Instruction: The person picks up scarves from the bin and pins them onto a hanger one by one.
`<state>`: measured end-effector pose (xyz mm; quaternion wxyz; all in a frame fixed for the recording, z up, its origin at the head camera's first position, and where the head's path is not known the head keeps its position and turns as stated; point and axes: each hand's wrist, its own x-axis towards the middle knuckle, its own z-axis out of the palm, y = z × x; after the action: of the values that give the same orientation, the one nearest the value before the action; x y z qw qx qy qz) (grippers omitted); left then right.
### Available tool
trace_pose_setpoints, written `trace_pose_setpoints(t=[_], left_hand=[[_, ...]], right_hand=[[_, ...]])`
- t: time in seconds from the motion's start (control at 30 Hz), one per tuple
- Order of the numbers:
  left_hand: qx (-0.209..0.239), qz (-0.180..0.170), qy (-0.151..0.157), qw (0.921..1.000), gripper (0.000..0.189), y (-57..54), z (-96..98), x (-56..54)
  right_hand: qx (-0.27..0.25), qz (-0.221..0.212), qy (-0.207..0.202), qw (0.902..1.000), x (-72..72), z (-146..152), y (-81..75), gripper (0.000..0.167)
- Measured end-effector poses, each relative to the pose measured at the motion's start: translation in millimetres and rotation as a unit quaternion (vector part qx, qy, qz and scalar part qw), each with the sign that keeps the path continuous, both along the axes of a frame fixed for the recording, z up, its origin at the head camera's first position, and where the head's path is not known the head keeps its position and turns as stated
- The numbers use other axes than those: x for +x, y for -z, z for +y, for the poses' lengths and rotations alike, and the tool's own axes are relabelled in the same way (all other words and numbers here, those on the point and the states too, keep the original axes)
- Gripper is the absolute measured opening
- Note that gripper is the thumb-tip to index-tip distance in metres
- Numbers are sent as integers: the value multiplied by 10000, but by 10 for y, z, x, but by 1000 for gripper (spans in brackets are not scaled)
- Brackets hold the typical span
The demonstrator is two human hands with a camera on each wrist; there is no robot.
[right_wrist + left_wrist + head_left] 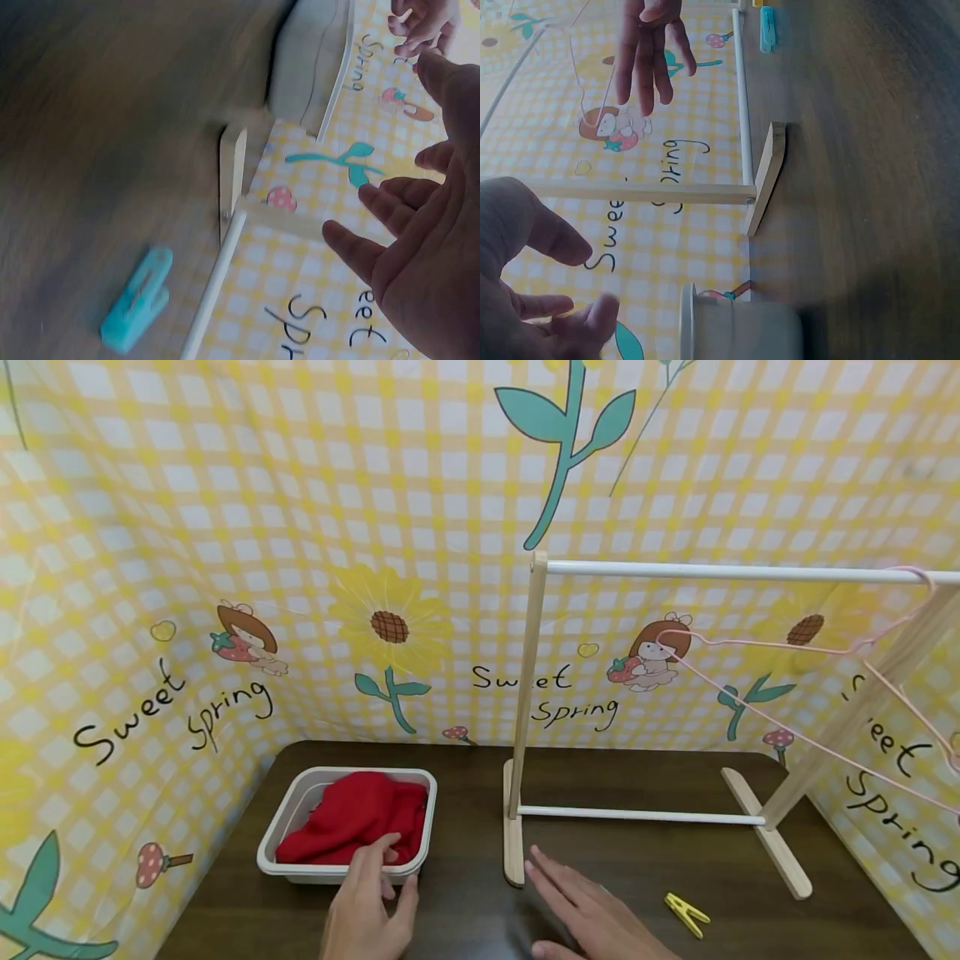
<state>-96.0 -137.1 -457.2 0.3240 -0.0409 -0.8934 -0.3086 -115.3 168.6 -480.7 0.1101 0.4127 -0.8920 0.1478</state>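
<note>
In the head view a light plastic basin [272, 847] holds a bunched red cloth [367, 814]. My left hand [371, 902] is at the basin's near right corner, fingers loosely bent with nothing in them; its fingertips overlap the rim and cloth in this view. Beside the left foot of a wooden drying rack [525, 693] hovers my right hand [592, 910], fingers extended and holding nothing. A yellow clothespin [686, 914] lies on the table to its right. The right wrist view also shows a teal clothespin [137, 300] on the table, hidden in the head view.
A pink clothes hanger [780, 647] hangs from the rack's white top bar [712, 571] on the right. A lower white bar [637, 815] joins the rack's feet. Patterned yellow-checked cloth [450, 485] stands behind and beside the dark wooden table [465, 860].
</note>
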Motion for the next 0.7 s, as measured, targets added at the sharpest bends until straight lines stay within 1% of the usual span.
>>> trace_pose_setpoints(t=[0.07, 0.1, 0.13, 0.17, 0.23, 0.3, 0.33, 0.4, 0.47, 0.5, 0.57, 0.63, 0.7], left_hand=[[-40, -241, -251, 9994, 55, -13, -34, 24], [-39, -305, -329, 9990, 55, -14, -52, 32], [-55, -302, -358, 9989, 56, -11, -71, 36], [-3, -234, -281, 9993, 57, -4, -93, 34], [162, 68, 28, 9998, 61, 18, -137, 15], [293, 402, 344, 9982, 64, 47, -181, -8], [341, 510, 450, 9971, 66, 60, -200, -16], [436, 618, 554, 9956, 65, 77, -231, -24], [480, 496, 498, 9964, 62, 81, -251, -18], [535, 382, 461, 9968, 61, 79, -256, -12], [634, 143, 404, 9971, 59, 70, -266, -1], [758, -32, 395, 9963, 58, 65, -272, 8], [899, -108, 422, 9950, 59, 65, -280, 16]], right_hand=[[-71, -559, 170, 9983, 24, -48, -15, 78], [-120, -743, 226, 9969, 31, -73, -19, 76], [-198, -862, 261, 9957, 34, -94, -20, 75], [-280, -971, 304, 9944, 37, -116, -21, 73], [-402, -894, 345, 9946, 39, -164, -16, 71], [-505, -637, 377, 9960, 36, -212, -2, 71], [-563, -540, 389, 9962, 33, -236, 6, 70], [-722, -420, 406, 9957, 27, -284, 16, 67], [-926, -544, 482, 9930, 22, -331, 12, 64], [-1038, -704, 539, 9906, 20, -357, 5, 62], [-1293, -1133, 737, 9823, 19, -411, -17, 58], [-1522, -1554, 951, 9714, 17, -472, -39, 57], [-1786, -1827, 1073, 9608, 12, -534, -45, 55]])
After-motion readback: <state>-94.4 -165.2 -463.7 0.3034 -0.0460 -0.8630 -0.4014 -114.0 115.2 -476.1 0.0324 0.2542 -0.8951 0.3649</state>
